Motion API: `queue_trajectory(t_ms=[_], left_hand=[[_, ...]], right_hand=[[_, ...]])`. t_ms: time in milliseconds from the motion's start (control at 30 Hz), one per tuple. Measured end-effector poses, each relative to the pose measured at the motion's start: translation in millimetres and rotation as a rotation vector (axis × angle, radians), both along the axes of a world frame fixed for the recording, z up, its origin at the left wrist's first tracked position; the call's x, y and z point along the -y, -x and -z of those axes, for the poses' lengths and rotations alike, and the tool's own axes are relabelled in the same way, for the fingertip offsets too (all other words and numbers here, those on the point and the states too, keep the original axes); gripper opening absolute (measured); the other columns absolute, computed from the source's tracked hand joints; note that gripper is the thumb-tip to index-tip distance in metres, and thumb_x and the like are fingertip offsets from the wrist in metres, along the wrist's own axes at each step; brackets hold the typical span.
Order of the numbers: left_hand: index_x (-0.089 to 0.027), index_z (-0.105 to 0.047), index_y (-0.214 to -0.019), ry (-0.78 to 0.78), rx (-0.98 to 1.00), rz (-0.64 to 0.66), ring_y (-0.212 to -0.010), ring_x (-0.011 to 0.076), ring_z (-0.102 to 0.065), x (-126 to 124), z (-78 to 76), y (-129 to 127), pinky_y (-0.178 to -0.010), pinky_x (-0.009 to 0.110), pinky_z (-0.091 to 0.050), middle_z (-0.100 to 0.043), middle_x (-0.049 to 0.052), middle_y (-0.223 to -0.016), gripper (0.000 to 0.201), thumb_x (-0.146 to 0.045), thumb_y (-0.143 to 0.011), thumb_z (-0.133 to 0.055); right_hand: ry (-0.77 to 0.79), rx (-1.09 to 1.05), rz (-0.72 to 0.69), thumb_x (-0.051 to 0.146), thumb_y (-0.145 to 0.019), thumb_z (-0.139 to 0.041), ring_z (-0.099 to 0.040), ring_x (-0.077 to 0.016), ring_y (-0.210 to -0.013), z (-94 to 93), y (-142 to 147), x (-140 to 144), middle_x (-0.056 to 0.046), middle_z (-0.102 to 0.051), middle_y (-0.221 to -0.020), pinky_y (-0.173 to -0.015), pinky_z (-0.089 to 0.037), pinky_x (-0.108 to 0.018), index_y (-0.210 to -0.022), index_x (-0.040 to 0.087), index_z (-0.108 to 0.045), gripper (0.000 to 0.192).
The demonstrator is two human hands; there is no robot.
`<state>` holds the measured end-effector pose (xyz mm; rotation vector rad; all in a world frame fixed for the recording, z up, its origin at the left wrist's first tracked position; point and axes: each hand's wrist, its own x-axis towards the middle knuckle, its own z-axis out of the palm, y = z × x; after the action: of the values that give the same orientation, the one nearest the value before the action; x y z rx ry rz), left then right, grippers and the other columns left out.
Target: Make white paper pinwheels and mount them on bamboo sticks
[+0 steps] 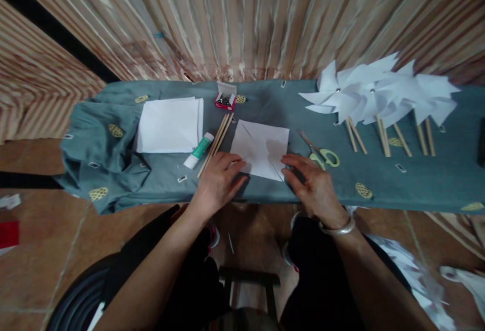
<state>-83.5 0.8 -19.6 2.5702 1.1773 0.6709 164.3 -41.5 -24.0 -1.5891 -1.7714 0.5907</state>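
A white square paper (260, 149) with diagonal cuts lies on the grey-green cloth-covered table (417, 179) in front of me. My left hand (217, 182) rests palm down at the paper's near left corner, fingertips touching its edge. At the near right corner, my right hand (312, 184) has its fingers on the paper. Neither hand grips anything. Yellow-handled scissors (322, 153) lie just right of the paper. Wooden sticks (216, 141) and a green-and-white glue stick (199, 150) lie just left of it.
A stack of white paper sheets (168, 125) lies at the left. A small red box of pins (225, 98) stands at the back. Several finished white paper pinwheels on sticks (379, 101) lie at the right. A striped curtain hangs behind. Paper scraps (420, 275) litter the floor.
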Motion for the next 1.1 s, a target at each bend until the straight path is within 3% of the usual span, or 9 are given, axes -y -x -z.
queue_trajectory(t_ms=[133, 400, 767, 967, 1100], left_hand=[[-0.016, -0.065, -0.11, 0.035, -0.024, 0.122, -0.105, 0.0256, -0.058, 3.8, 11.1, -27.5, -0.089, 0.043, -0.052, -0.066, 0.012, -0.114, 0.022, -0.021, -0.088, -0.06], [-0.014, -0.067, -0.102, -0.014, -0.06, 0.127, -0.095, 0.0223, -0.059, -0.9, 14.7, -32.0, -0.083, 0.038, -0.053, -0.069, 0.011, -0.104, 0.019, -0.022, -0.094, -0.052], [-0.012, -0.067, -0.096, -0.015, 0.015, 0.087, -0.09, 0.0205, -0.061, -1.5, 15.7, -32.9, -0.08, 0.034, -0.055, -0.071, 0.01, -0.098, 0.02, -0.018, -0.095, -0.049], [-0.011, -0.068, -0.095, 0.044, 0.057, 0.083, -0.09, 0.0212, -0.061, -1.9, 14.7, -33.9, -0.082, 0.036, -0.055, -0.071, 0.011, -0.098, 0.019, -0.016, -0.094, -0.049], [-0.012, -0.068, -0.093, 0.062, 0.067, 0.078, -0.09, 0.0215, -0.06, -2.3, 14.3, -34.6, -0.081, 0.037, -0.055, -0.07, 0.01, -0.096, 0.019, -0.016, -0.093, -0.05]], right_hand=[[-0.049, 0.108, -0.105, 0.026, -0.095, -0.047, -0.058, -0.0272, -0.12, 2.9, 0.1, -0.9, -0.01, -0.066, -0.127, -0.106, -0.045, -0.052, -0.115, 0.022, -0.068, 0.029], [-0.02, 0.147, -0.19, 0.019, -0.095, -0.043, -0.054, -0.027, -0.124, 5.2, -1.6, -4.1, -0.011, -0.062, -0.131, -0.108, -0.044, -0.051, -0.12, 0.022, -0.067, 0.035], [0.089, -0.086, -0.13, 0.02, -0.089, -0.057, -0.055, -0.0246, -0.127, 5.8, -2.6, -16.6, -0.005, -0.065, -0.129, -0.11, -0.041, -0.049, -0.114, 0.029, -0.069, 0.029], [0.145, -0.265, -0.046, 0.024, -0.086, -0.066, -0.055, -0.0238, -0.126, 8.0, 8.9, -24.0, -0.005, -0.064, -0.13, -0.111, -0.04, -0.047, -0.096, 0.028, -0.074, 0.013], [0.118, -0.277, 0.004, 0.025, -0.084, -0.068, -0.057, -0.0234, -0.124, 11.1, 15.6, -29.4, -0.004, -0.065, -0.128, -0.111, -0.041, -0.046, -0.089, 0.027, -0.073, 0.008]])
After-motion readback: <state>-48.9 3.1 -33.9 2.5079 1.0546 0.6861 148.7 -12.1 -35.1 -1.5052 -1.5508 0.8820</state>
